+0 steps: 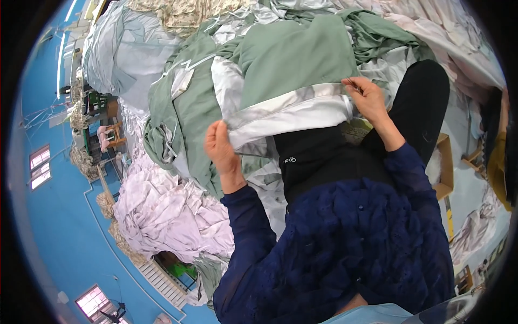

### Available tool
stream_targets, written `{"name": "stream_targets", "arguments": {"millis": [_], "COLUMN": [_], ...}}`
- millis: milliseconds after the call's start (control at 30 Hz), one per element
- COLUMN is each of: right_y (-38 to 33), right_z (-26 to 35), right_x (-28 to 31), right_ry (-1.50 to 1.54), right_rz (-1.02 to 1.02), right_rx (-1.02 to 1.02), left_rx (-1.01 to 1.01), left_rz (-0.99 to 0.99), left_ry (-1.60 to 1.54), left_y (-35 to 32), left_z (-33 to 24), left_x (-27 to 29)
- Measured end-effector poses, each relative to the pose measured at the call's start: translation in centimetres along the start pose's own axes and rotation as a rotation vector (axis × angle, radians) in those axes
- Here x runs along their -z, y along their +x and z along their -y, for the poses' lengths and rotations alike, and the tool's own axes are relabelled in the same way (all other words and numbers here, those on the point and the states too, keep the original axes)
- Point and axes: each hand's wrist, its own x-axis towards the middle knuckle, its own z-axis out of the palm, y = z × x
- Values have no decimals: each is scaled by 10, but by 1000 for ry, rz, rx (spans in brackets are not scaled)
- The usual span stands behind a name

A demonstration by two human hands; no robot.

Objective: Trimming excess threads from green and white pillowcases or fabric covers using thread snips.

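A sheet of green fabric (297,51) with a white, grey-patterned band (291,116) lies over my lap. The band runs across between my two hands and looks folded along its length. At its left end, my left hand (221,154) is closed, thumb and fingers pinching the edge. My right hand (369,100) is closed at the band's upper right corner, its fingertips pressed together on the edge. Something small and dark shows at those fingertips, too small to name. More of the green fabric (197,116) hangs in folds to the left.
Pale pink-white cloth (167,208) is heaped at the left, and pale blue-grey cloth (127,59) at the far left. Flower-patterned cloth (183,13) lies at the far edge. To my right stands a cardboard box (445,167). A wooden stool (112,135) stands beyond the heaps.
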Motion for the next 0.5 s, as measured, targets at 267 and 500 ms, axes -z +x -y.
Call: {"name": "stream_targets", "arguments": {"millis": [267, 500], "right_y": [3, -12], "right_z": [-17, 15], "right_x": [-2, -14], "right_ry": [112, 510], "right_rz": [148, 312], "right_rx": [-132, -342], "left_rx": [-134, -119], "left_rz": [-202, -213], "left_ry": [49, 227], "left_y": [9, 20], "left_z": [-14, 37], "left_x": [48, 73]}}
